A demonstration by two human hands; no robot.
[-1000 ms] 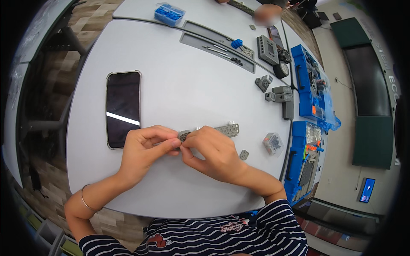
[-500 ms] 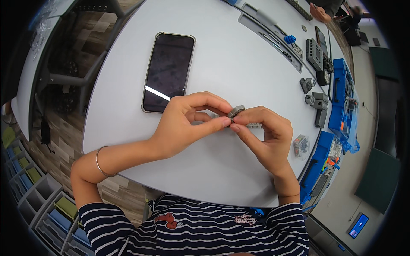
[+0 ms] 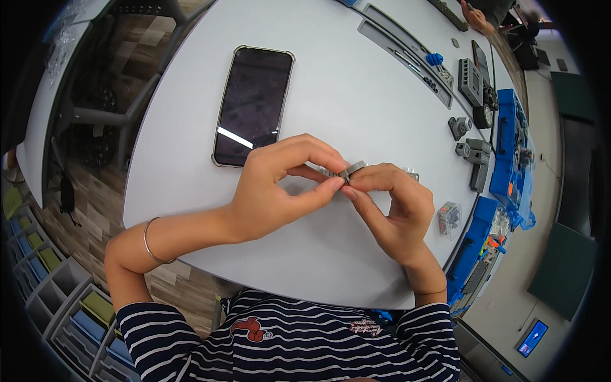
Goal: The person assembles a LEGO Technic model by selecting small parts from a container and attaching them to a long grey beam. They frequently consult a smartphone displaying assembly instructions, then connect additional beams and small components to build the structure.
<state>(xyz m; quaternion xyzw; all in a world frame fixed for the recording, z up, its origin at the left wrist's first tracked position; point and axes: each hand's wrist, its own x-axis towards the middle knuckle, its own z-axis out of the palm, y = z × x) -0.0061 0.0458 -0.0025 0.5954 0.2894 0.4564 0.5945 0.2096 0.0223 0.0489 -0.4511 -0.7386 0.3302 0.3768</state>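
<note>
Over the white table (image 3: 305, 254), my left hand (image 3: 270, 188) and my right hand (image 3: 396, 207) meet with thumbs and forefingers pinched. Between them is a small grey plastic building piece (image 3: 354, 168) with a rounded end, gripped from both sides. The fingertips cover much of it, so its full shape is hidden. A bit of light grey pegged part (image 3: 410, 173) shows behind my right hand; I cannot tell whether it joins the held piece. Left of the hands lies a smartphone (image 3: 254, 105) with a dark screen and a clear case.
To the right stand grey building blocks (image 3: 474, 153), a grey controller brick (image 3: 470, 81), a small clear box of parts (image 3: 449, 219) and blue bins (image 3: 472, 245). A grey tray (image 3: 407, 57) holds rods farther back. Another person's hand (image 3: 477, 19) shows at the far right.
The grey piece has tilted flatter between my fingertips. My right hand has shifted slightly, and more of the light grey part shows behind it.
</note>
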